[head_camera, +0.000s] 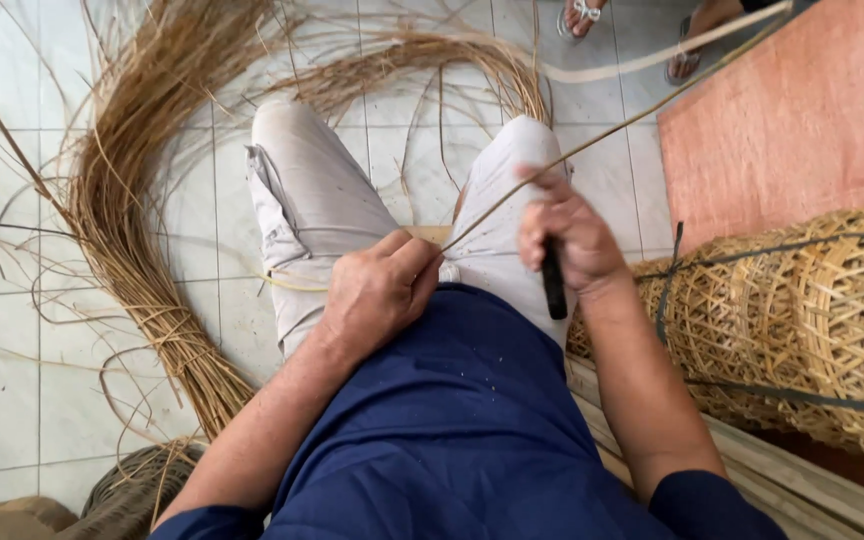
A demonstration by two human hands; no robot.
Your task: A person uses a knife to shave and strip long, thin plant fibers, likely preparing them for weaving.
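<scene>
Looking down from the head camera: a seated person in pale trousers point(302, 200) and a blue shirt point(452, 420). The left hand point(377, 290) is clenched, pinching the near end of a long thin cane strip point(592, 140) at the lap. The strip runs up and to the right, past the right hand point(567, 235), which is closed around a dark-handled knife point(553, 280) and touches the strip. A curved bundle of cane strands point(132, 200) lies on the tiled floor point(12, 380) to the left. Woven baskets point(802, 320) lie to the right, just beside a reddish board point(792, 120). Another person's sandalled feet point(632, 30) show at the top.
</scene>
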